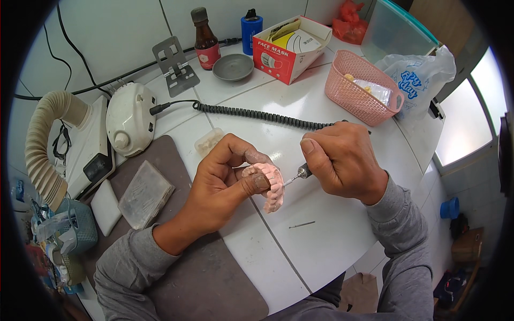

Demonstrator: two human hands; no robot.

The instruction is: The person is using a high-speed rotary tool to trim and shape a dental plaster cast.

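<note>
My left hand (225, 184) pinches a pink, arch-shaped dental model (274, 187) between thumb and fingers, its row of teeth facing right. In my right hand (342, 158) is a rotary handpiece (304, 170), its dark metal nose pointing left. The slim bur (290, 180) at its tip reaches the model's tooth edge; whether it touches cannot be made out. A black coiled cord (257, 112) runs from behind my right hand to the white control unit (130, 119). On the white tiles below my hands lies a thin loose bur (302, 224).
Behind my left hand sits a small translucent box (209, 141). A clear flat case (145, 195) rests on the brown mat (206, 278). Farther back stand a brown bottle (205, 40), grey dish (233, 67), mask box (292, 48) and pink basket (356, 99). A ribbed hose (40, 139) curves at left.
</note>
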